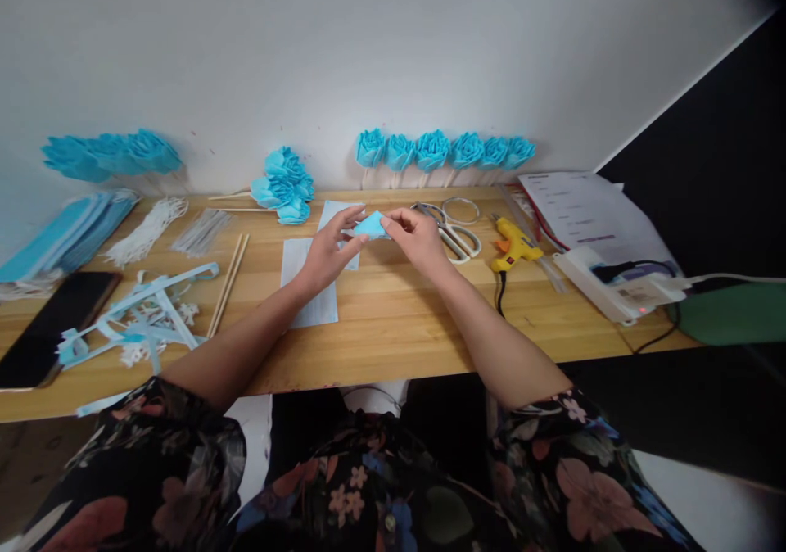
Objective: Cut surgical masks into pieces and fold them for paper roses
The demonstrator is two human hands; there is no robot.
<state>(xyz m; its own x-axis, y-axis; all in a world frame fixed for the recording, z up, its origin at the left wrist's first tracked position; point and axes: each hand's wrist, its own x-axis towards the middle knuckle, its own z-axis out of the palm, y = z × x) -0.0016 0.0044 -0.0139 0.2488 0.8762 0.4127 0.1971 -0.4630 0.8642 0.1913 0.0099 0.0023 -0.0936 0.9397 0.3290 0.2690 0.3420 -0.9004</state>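
Note:
Both my hands meet over the middle of the wooden table point(393, 323) on a small folded blue piece of fabric point(371, 224). My left hand point(328, 251) pinches its left side with fingers curled. My right hand point(417, 237) pinches its right edge between thumb and fingers. Beneath the hands lie light blue rectangular sheets point(310, 278). Scissors point(451, 233) lie just right of my right hand.
A row of blue fabric roses point(442, 151) leans on the wall, with another bunch point(283, 185) left of it. A yellow glue gun point(514, 246), papers point(583, 208) and a white power strip point(620, 286) sit right. Wooden sticks point(228, 282), blue strips point(144, 314), stacked masks point(67, 233) and a phone point(52, 323) sit left.

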